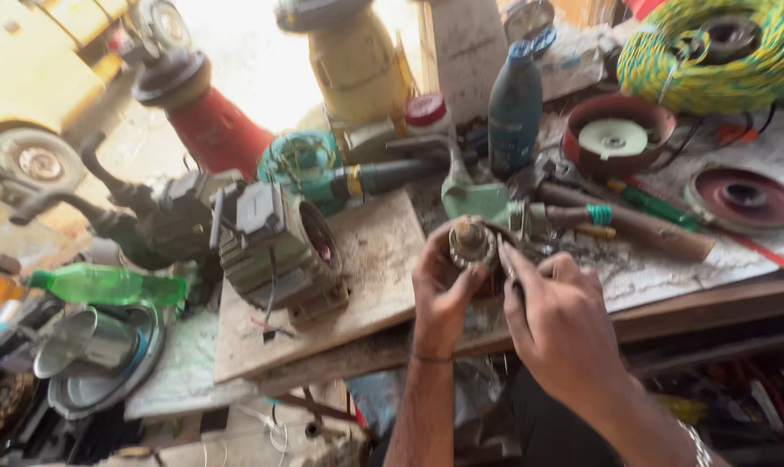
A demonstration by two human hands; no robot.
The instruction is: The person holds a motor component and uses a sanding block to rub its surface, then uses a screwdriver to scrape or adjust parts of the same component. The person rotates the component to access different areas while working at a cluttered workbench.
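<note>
Steel bearing (471, 245) on the motor rotor (485, 259), held up just over the bench edge (720, 298). My left hand (441, 298) has fingers curled shut around the rotor; right hand (558, 324) pinches its side. Risk as I see it: greasy grip slips, rotor drops onto the wooden board (370, 268).

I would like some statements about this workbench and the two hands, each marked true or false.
1. Both hands hold a round metal part with a bearing. True: the left hand and right hand grip it together.
2. A motor housing sits on the wooden board. True.
3. The green plastic bottle stands upright. False: it lies on its side.
4. The dark blue bottle lies flat. False: it stands upright.
5. The coil of wire is yellow and green. True.
</note>
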